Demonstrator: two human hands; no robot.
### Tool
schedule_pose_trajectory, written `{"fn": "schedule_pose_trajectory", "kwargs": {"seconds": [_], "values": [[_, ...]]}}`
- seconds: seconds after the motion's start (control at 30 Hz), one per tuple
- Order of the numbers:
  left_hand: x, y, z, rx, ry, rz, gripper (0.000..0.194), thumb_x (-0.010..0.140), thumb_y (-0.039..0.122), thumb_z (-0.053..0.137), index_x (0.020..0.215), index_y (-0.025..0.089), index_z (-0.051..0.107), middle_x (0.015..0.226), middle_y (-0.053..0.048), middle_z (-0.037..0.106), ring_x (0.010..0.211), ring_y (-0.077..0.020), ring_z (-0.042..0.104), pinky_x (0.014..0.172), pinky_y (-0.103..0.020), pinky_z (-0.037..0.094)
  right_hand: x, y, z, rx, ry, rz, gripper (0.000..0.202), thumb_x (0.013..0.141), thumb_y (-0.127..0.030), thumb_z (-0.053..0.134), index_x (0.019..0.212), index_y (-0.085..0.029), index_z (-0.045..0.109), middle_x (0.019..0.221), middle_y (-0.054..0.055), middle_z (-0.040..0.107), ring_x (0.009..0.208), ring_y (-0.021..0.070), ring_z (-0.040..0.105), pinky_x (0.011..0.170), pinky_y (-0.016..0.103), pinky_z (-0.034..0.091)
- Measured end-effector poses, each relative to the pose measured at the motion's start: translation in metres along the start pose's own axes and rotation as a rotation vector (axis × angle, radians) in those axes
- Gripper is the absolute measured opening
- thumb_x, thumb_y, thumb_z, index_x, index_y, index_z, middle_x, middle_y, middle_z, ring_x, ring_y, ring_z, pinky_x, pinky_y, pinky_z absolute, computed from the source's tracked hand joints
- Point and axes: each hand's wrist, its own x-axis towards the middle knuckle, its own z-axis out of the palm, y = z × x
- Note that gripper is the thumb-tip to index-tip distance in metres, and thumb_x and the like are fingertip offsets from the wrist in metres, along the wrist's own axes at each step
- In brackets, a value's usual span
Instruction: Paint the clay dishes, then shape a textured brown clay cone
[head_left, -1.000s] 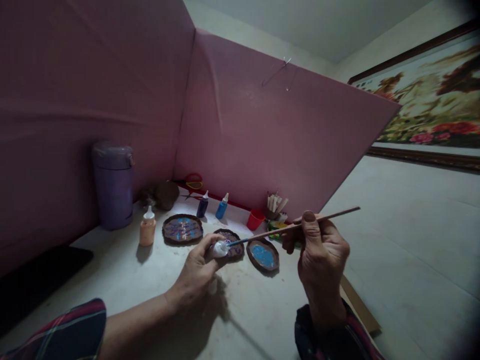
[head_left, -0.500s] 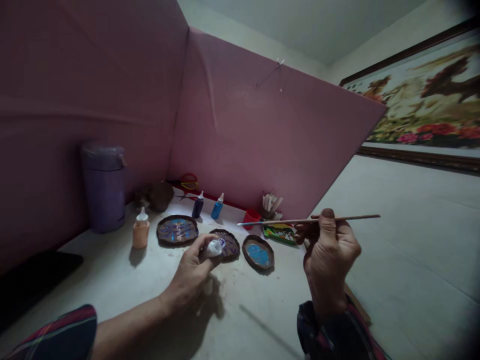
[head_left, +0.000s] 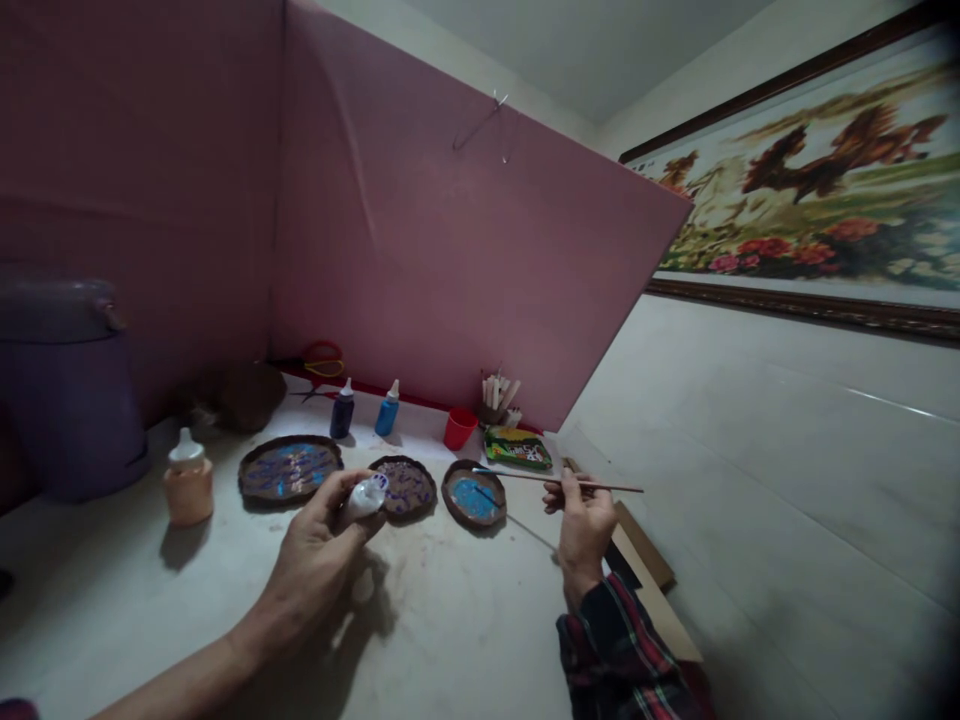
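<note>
My left hand [head_left: 319, 545] is closed round a small white bottle [head_left: 365, 497], its end smudged purple. Pinched in my right hand [head_left: 585, 520] is a thin paintbrush [head_left: 532, 477], held almost level, its tip over the blue-painted clay dish [head_left: 475, 497]. Whether the tip touches the paint I cannot tell. Just beyond the bottle lies a brown clay dish with purple streaks [head_left: 405, 488], partly hidden by my left hand. Farther left is a larger clay dish streaked blue and purple [head_left: 291, 470].
An orange paint bottle [head_left: 189, 482] and purple tumbler [head_left: 71, 400] stand left. Behind are a dark paint bottle [head_left: 342, 412], blue paint bottle [head_left: 388, 411], red cup [head_left: 460, 430], green packet [head_left: 517, 449], stick holder [head_left: 495, 400] and scissors [head_left: 322, 360]. Pink panels [head_left: 450, 260] border the table.
My right hand has lowered and brought the brush over the blue dish. The left hand still grips the white bottle. The view has turned to the right.
</note>
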Motion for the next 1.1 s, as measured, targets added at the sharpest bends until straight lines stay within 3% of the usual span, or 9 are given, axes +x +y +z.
{"fn": "schedule_pose_trajectory", "kwargs": {"seconds": [0.87,1.1], "values": [[0.001,-0.002,-0.001,-0.019,0.049,-0.038,0.033,0.075,0.030,0.067,0.106,0.026,0.058,0.094,0.000,0.064,0.079,-0.0138,0.060,0.064,-0.021,0.048,-0.001,0.014,0.000,-0.104,-0.014,0.017,0.037,0.072,-0.047,0.068,0.081,-0.017,0.048,0.054,-0.002,0.063,0.040,0.0128,0.058,0.035,0.022,0.047],[0.000,0.002,0.000,-0.014,0.048,-0.038,0.036,0.073,0.032,0.067,0.107,0.022,0.058,0.091,-0.001,0.064,0.070,-0.0147,0.062,0.058,-0.023,0.049,-0.001,0.014,0.000,-0.102,-0.018,0.016,0.038,0.070,-0.048,0.069,0.080,-0.017,0.049,0.056,0.000,0.065,0.041,0.0130,0.058,0.037,0.022,0.048]]}}
